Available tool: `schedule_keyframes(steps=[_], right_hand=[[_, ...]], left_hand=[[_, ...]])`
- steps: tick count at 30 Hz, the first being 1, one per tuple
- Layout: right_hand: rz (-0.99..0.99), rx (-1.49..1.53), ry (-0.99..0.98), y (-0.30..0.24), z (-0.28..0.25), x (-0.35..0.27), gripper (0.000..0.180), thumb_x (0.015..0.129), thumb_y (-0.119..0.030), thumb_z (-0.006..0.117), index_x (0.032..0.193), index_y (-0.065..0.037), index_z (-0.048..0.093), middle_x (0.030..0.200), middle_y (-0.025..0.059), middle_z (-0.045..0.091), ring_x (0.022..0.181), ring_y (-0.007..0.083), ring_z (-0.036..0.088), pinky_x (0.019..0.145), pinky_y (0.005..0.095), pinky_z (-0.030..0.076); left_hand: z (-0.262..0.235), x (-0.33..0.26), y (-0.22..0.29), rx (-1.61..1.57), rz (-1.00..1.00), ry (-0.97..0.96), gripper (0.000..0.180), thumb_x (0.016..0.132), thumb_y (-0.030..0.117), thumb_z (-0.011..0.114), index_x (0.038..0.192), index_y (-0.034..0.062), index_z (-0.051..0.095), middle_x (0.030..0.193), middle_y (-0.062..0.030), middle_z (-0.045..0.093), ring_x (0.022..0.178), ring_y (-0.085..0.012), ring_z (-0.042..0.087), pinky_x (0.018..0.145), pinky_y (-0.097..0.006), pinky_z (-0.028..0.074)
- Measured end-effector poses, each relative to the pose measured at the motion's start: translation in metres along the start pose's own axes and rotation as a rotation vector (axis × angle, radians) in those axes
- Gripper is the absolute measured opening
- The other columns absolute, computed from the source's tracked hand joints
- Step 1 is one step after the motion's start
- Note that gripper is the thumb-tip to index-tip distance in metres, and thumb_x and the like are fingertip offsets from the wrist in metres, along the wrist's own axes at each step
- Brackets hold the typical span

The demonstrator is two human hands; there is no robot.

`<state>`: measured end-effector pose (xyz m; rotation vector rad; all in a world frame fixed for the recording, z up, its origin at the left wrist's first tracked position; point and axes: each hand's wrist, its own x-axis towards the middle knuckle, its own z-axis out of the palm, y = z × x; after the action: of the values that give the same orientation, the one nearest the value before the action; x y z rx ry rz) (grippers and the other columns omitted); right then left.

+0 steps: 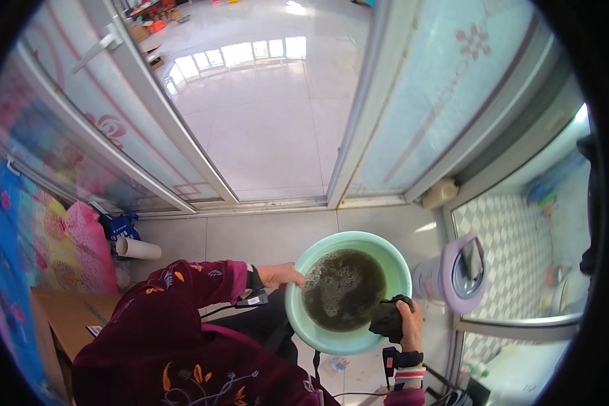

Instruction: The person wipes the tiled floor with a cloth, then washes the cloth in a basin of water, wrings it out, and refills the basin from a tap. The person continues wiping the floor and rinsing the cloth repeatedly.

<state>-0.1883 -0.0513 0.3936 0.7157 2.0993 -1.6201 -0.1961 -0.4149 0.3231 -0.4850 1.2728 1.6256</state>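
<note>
A pale green basin [396,260] holds murky brown water [348,298] with foam on its surface. My left hand [277,274] is closed on the basin's left rim, with the thumb over the edge. At the right rim, my right hand [411,325] is closed around a wet-looking black cloth [388,318], which lies bunched over the edge. The cloth's lower part is partly hidden by my fingers. Both wrists wear dark straps with small devices and cables.
A lilac and white bucket [450,277] stands right of the basin. Ahead are framed sliding glass doors [426,101], with a beige jug [440,193] at their foot. On the left sit a white tube [139,249], a cardboard box [71,318] and floral fabric [40,237].
</note>
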Motion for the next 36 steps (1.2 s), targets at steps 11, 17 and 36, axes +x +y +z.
schedule_keyframes(steps=[11, 17, 36], right_hand=[[-0.141, -0.222, -0.315, -0.07, 0.025, 0.048, 0.035, 0.073, -0.028, 0.064, 0.09, 0.002, 0.064, 0.079, 0.0091, 0.064, 0.071, 0.0174, 0.06, 0.067, 0.0305, 0.047], [-0.333, -0.347, -0.404, -0.096, 0.026, 0.031, 0.037, 0.073, -0.03, 0.063, 0.09, 0.003, 0.063, 0.08, 0.0109, 0.064, 0.071, 0.0189, 0.061, 0.067, 0.0314, 0.047], [-0.623, -0.67, -0.616, -0.118, 0.135, 0.117, 0.042, 0.069, -0.04, 0.06, 0.082, -0.001, 0.066, 0.075, 0.0113, 0.065, 0.072, 0.022, 0.063, 0.069, 0.0328, 0.046]], left_hand=[[0.026, -0.074, -0.042, -0.18, 0.234, 0.208, 0.032, 0.071, 0.013, 0.062, 0.1, -0.0004, 0.058, 0.084, -0.0094, 0.062, 0.072, -0.0219, 0.063, 0.065, -0.037, 0.054], [0.058, -0.104, -0.067, -0.197, 0.345, 0.312, 0.033, 0.073, 0.015, 0.061, 0.102, 0.0005, 0.057, 0.089, -0.01, 0.06, 0.077, -0.0214, 0.063, 0.067, -0.037, 0.054], [0.041, -0.012, -0.148, -0.615, 0.651, 0.485, 0.03, 0.074, 0.01, 0.06, 0.103, 0.003, 0.056, 0.092, -0.0087, 0.06, 0.08, -0.0223, 0.061, 0.071, -0.039, 0.051]])
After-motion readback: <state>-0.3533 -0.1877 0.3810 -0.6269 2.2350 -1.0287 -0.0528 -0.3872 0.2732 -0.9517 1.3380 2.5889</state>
